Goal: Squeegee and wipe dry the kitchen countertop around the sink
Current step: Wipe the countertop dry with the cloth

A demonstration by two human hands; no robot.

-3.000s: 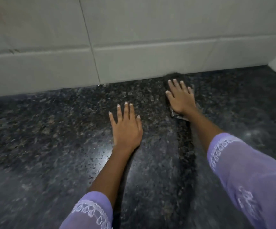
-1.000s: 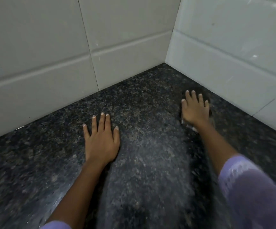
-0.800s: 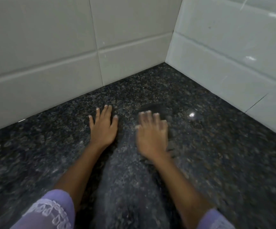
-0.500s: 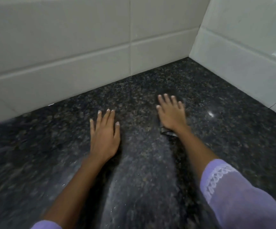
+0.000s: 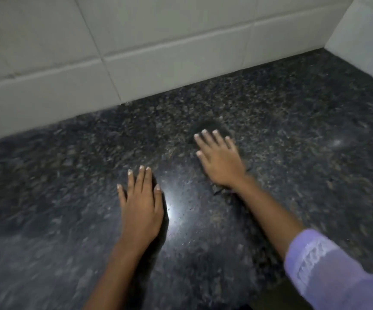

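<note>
A dark speckled granite countertop (image 5: 292, 135) fills the view. My right hand (image 5: 221, 161) lies flat on a dark cloth (image 5: 212, 127), pressing it onto the stone; only the cloth's far edge and a corner near my wrist show. My left hand (image 5: 141, 206) rests flat on the counter with fingers spread and nothing under it, a short way nearer and to the left of the right hand. No sink or squeegee is in sight.
A white tiled wall (image 5: 158, 52) runs along the back of the counter and meets a second tiled wall (image 5: 364, 34) at the right, forming a corner. A bright light reflection (image 5: 172, 211) sits on the stone beside my left hand.
My right hand has slid the cloth back and forth, out to the right wall, in toward the left hand, then away again. The left hand has stayed planted. The view has swung leftward.
</note>
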